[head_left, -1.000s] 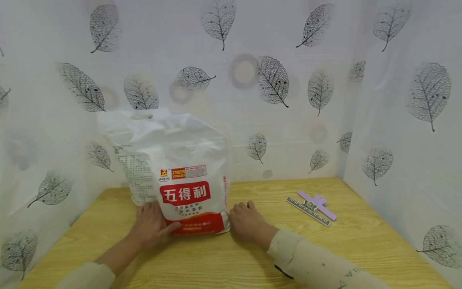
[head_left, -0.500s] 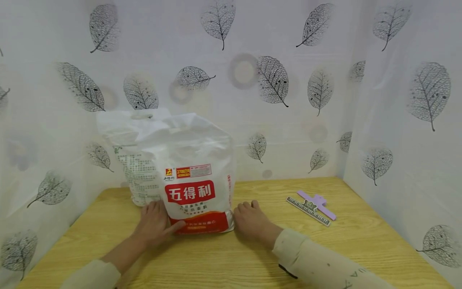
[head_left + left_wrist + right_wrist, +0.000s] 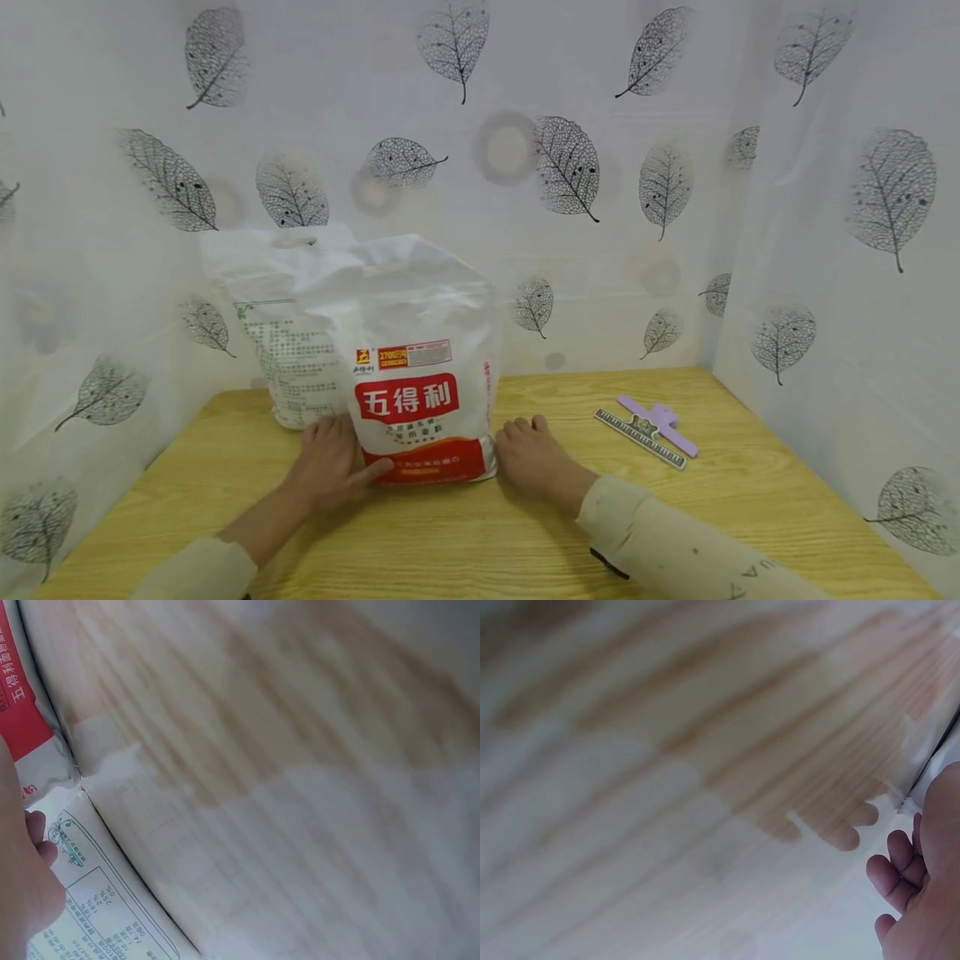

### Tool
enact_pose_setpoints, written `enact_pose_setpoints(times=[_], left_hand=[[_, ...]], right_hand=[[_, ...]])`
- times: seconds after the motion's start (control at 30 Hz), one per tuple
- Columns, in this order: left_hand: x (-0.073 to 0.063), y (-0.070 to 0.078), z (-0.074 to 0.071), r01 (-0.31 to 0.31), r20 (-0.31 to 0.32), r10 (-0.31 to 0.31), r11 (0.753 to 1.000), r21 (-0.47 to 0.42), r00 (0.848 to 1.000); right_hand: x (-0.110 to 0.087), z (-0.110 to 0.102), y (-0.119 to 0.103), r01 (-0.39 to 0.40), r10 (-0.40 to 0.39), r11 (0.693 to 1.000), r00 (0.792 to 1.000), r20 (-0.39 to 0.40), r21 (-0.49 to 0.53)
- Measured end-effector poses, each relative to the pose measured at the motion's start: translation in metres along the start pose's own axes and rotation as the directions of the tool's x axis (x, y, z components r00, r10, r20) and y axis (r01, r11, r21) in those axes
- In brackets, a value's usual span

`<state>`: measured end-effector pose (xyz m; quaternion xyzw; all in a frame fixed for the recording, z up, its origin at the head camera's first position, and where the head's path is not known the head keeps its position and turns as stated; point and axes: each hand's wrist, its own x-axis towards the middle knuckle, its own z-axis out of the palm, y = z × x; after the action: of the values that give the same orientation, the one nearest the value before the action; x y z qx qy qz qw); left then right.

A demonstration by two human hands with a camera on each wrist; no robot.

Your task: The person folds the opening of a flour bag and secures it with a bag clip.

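A white flour bag [image 3: 408, 333] with red print stands upright on the table in the head view, between both hands. My left hand [image 3: 326, 467] grips its lower left corner, thumb across the red front, other fingers at the side. My right hand [image 3: 536, 458] has its fingers curled at the lower right corner, where the thumb is hidden. Behind, overlapped by the front bag, stands a second white bag [image 3: 288, 350] with green print. The left wrist view has the curled fingers [image 3: 43, 844] between the red-printed bag and the green-printed bag [image 3: 105, 900].
A purple ruler-shaped clip [image 3: 660, 417] with a patterned grey bar lies on the right of the wooden table [image 3: 450, 542]. Walls of white leaf-print curtain [image 3: 465, 242] close in the back and both sides.
The front flour bag and both hands have slid a little to the right together. More of the second bag's print shows behind. The clip has not moved.
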<state>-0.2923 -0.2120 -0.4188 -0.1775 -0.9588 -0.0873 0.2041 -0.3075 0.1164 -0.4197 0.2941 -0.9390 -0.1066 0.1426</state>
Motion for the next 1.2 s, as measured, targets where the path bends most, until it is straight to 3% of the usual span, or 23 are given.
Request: enact_pose_setpoints(times=[0.37, 0.7, 0.93, 1.2], left_hand=[[0.003, 0.007, 0.002, -0.035, 0.023, 0.036, 0.998, -0.052, 0.999], [0.007, 0.010, 0.009, -0.044, -0.001, 0.044, 0.995, -0.087, 0.999], [0.010, 0.015, 0.011, -0.026, -0.010, 0.026, 0.998, -0.059, 1.000], [0.013, 0.025, 0.011, 0.023, -0.022, -0.024, 1.000, -0.021, 0.999]], right_hand=[[-0.008, 0.004, 0.013, -0.021, 0.021, 1.000, 1.000, 0.017, 0.005], [-0.014, 0.005, 0.021, -0.027, 0.027, 0.999, 1.000, 0.010, 0.022], [-0.019, 0.002, 0.026, -0.034, 0.033, 0.998, 0.999, 0.008, 0.056], [-0.024, 0.005, 0.032, -0.035, 0.035, 0.999, 0.999, 0.007, 0.021]])
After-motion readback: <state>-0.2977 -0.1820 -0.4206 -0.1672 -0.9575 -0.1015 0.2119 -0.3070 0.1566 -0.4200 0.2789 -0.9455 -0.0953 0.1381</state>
